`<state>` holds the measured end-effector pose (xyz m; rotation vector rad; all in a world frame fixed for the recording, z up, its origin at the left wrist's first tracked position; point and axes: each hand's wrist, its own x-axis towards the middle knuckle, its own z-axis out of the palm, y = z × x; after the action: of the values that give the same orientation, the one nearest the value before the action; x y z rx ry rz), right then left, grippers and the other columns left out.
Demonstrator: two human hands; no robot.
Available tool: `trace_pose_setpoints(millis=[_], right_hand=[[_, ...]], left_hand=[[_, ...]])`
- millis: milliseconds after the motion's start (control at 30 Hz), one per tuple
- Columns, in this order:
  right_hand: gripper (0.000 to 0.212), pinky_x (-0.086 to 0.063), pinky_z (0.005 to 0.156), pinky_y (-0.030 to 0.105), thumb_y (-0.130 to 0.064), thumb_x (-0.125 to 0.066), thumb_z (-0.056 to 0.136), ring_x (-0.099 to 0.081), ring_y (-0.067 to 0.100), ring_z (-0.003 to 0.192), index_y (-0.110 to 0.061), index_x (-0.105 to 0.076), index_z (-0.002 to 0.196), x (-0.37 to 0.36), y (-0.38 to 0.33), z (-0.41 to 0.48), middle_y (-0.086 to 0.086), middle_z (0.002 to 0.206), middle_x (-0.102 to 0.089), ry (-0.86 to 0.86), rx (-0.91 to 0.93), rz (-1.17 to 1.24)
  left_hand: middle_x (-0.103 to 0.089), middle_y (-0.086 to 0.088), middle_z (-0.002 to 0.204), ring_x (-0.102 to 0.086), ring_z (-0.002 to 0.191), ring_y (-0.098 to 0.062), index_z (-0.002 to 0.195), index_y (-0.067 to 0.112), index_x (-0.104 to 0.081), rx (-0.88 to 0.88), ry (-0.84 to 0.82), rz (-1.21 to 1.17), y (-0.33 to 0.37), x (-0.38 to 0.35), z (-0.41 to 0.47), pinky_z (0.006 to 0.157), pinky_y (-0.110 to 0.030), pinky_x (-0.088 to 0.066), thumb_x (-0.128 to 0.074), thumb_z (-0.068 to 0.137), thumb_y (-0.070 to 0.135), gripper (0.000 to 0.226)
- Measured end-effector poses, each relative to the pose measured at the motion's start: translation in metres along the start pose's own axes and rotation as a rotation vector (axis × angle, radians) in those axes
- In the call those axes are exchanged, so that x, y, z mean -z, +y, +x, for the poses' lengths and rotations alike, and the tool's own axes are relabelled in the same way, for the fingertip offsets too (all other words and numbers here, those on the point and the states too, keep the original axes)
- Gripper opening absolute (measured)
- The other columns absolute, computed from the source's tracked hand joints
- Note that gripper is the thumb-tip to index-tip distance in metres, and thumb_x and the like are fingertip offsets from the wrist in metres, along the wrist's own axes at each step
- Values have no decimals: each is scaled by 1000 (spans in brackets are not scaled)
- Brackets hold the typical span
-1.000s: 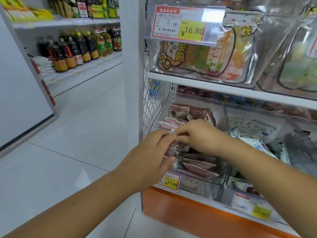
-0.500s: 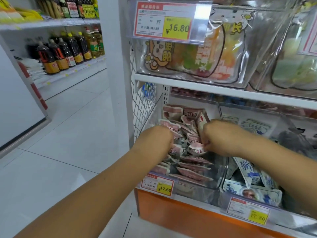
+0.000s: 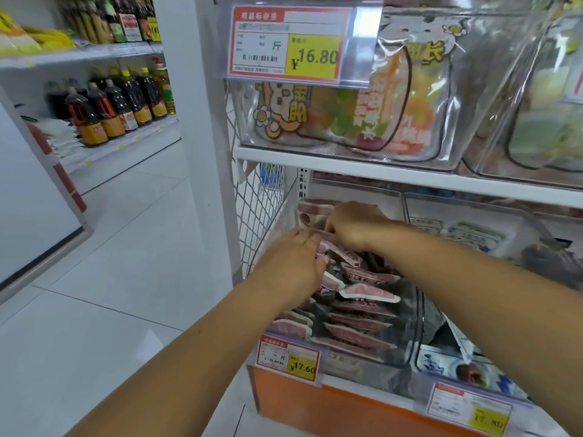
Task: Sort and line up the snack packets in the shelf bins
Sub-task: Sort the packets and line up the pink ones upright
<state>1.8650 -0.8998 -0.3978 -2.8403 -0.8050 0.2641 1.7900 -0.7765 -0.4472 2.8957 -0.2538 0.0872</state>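
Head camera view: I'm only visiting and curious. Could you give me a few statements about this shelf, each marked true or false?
1. The left hand and the right hand both reach into the clear bin of pink packets. True.
2. That bin's price tag reads 16.80. False: it reads 17.60. The 16.80 tag hangs higher up.
3. Blue-and-white packets lie in the neighbouring bin to the right. True.
4. The right hand hangs empty. False: its fingers pinch one of the pink packets near the back of the clear bin.
5. Dark bottles stand on a shelf across the aisle. True.
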Motion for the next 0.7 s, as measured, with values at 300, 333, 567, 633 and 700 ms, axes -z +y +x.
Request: trace_pose_setpoints(millis=[300, 333, 567, 633, 700], right_hand=[[22, -33, 71, 11, -24, -58, 93, -55, -5, 86, -24, -71, 111, -14, 17, 27, -20, 111, -61, 128, 54, -20], [29, -32, 77, 12, -24, -57, 93, -57, 2, 102, -26, -66, 121, -16, 16, 29, -15, 123, -59, 84, 78, -42], [14, -43, 74, 16, -31, -61, 92, -57, -1, 86, -28, -71, 101, 3, 20, -2, -19, 107, -64, 144, 53, 168], [10, -53, 77, 27, -36, -64, 89, -65, 8, 82, -32, -71, 95, 14, 15, -32, -18, 93, -69, 25, 77, 174], [13, -56, 76, 31, -43, -68, 84, -68, 11, 77, -34, -72, 92, 12, 7, -54, -18, 81, -71, -118, 88, 150]], left_hand=[[-39, -2, 147, -30, 132, -20, 145, 17, -40, -32, 71, 53, -2, -8, -7, 110, -30, -21, -29, 103, 40, 48], [-37, -2, 148, -29, 134, -20, 146, 17, -37, -25, 64, 37, -2, -7, -8, 112, -30, -19, -31, 103, 40, 49], [-42, 2, 138, -41, 125, -14, 142, 24, -40, -1, 102, -260, -4, 17, -17, 100, -22, -30, -55, 95, 15, 50], [-47, 5, 131, -48, 117, -14, 138, 27, -46, -3, 125, -128, -9, 26, -27, 93, -21, -36, -58, 90, 4, 55], [-55, 5, 122, -56, 107, -14, 128, 30, -55, -25, 115, 12, -16, 35, -35, 87, -23, -43, -61, 88, 5, 47]])
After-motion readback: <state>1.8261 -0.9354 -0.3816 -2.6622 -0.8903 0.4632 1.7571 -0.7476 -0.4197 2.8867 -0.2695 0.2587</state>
